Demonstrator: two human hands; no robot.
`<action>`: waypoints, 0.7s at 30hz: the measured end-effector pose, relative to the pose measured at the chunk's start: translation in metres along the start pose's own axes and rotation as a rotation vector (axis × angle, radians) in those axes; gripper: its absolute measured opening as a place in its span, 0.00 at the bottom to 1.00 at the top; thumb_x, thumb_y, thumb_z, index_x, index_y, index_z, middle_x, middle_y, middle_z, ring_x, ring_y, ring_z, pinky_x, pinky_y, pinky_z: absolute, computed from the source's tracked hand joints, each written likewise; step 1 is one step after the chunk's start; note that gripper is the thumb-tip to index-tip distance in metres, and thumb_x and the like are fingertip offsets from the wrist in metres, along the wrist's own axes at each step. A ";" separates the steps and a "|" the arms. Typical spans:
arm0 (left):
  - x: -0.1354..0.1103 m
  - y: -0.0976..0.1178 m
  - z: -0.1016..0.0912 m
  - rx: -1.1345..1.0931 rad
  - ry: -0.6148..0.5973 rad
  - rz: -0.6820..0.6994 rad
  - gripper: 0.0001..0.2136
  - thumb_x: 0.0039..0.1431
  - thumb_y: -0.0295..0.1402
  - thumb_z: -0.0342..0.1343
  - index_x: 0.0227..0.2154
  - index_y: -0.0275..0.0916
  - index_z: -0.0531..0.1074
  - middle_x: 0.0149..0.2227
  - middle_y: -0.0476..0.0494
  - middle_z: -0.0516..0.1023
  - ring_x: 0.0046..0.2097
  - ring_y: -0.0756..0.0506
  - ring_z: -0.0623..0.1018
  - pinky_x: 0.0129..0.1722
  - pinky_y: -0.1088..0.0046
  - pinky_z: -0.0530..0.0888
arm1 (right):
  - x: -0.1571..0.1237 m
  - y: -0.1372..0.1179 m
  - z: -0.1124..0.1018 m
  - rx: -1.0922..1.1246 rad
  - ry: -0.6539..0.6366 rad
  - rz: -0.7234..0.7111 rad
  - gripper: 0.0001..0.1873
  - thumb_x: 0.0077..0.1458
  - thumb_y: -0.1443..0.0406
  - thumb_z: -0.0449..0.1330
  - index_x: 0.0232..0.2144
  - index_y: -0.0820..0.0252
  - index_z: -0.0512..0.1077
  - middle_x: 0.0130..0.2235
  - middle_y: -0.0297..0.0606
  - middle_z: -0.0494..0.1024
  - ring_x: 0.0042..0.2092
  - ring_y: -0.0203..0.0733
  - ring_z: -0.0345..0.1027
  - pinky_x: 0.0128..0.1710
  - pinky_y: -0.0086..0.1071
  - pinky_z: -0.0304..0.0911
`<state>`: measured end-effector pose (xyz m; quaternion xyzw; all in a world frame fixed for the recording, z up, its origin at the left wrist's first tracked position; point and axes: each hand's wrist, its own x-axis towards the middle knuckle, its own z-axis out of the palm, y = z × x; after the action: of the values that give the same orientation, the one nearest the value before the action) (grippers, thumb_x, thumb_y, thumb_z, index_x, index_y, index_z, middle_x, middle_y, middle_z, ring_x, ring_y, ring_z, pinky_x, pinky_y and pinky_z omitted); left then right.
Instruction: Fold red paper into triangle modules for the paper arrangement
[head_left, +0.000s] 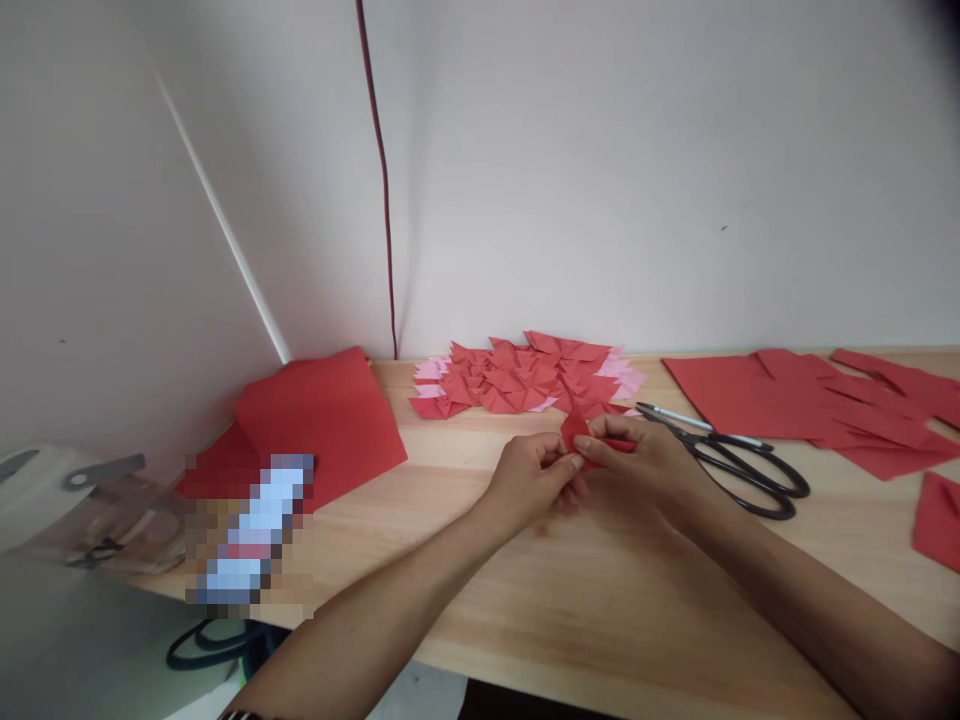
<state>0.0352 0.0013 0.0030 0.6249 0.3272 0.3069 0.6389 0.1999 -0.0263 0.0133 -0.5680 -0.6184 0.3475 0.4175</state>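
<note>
Between both hands, above the table's middle, is a small piece of folded red paper (576,428). My left hand (534,468) pinches its near left side with thumb and fingers. My right hand (634,455) grips its right side, thumb tip close to the left thumb. Fingers cover much of the paper, so its full shape is hidden. Just beyond the hands lies a pile of folded red and pink paper pieces (517,378) against the wall. Black-handled scissors (739,475) rest right of my right hand, with a slim pen-like tool (697,422) lying across them.
Red paper sheets and cut strips (757,395) lie at the back right, another red piece (937,520) at the right edge. Large red sheets (322,420) are at the left, near a blurred-out phone-like object (255,530). A clear container (135,520) stands at far left. A dark cord (386,200) hangs down the wall.
</note>
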 end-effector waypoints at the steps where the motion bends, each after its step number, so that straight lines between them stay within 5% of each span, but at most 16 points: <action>1: 0.001 -0.001 0.000 -0.022 -0.007 -0.002 0.13 0.53 0.42 0.56 0.24 0.37 0.65 0.21 0.46 0.74 0.20 0.52 0.71 0.21 0.77 0.67 | 0.000 0.001 0.000 -0.005 0.004 -0.009 0.16 0.54 0.55 0.57 0.21 0.59 0.69 0.24 0.32 0.71 0.27 0.36 0.62 0.28 0.30 0.57; 10: 0.002 -0.002 0.000 -0.212 -0.018 -0.111 0.18 0.47 0.45 0.61 0.22 0.36 0.63 0.21 0.44 0.76 0.19 0.52 0.73 0.18 0.78 0.67 | 0.004 0.009 -0.007 0.036 -0.058 0.069 0.25 0.57 0.48 0.53 0.18 0.59 0.64 0.20 0.29 0.62 0.24 0.34 0.54 0.24 0.30 0.52; 16: 0.003 -0.004 -0.001 -0.278 0.024 -0.106 0.16 0.47 0.43 0.62 0.24 0.33 0.67 0.23 0.42 0.77 0.20 0.51 0.74 0.19 0.79 0.68 | 0.006 0.012 -0.005 0.353 -0.014 0.223 0.26 0.51 0.43 0.56 0.30 0.61 0.72 0.24 0.33 0.69 0.23 0.33 0.58 0.23 0.30 0.54; 21: 0.003 -0.002 0.000 -0.234 0.046 -0.084 0.15 0.49 0.42 0.60 0.25 0.34 0.66 0.23 0.43 0.77 0.21 0.51 0.74 0.19 0.78 0.68 | 0.006 0.015 -0.001 0.187 -0.106 0.152 0.21 0.50 0.47 0.60 0.25 0.59 0.70 0.19 0.28 0.64 0.21 0.31 0.53 0.21 0.28 0.46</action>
<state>0.0370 0.0031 0.0008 0.5245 0.3296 0.3305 0.7121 0.2071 -0.0185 0.0004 -0.5526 -0.5597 0.4638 0.4077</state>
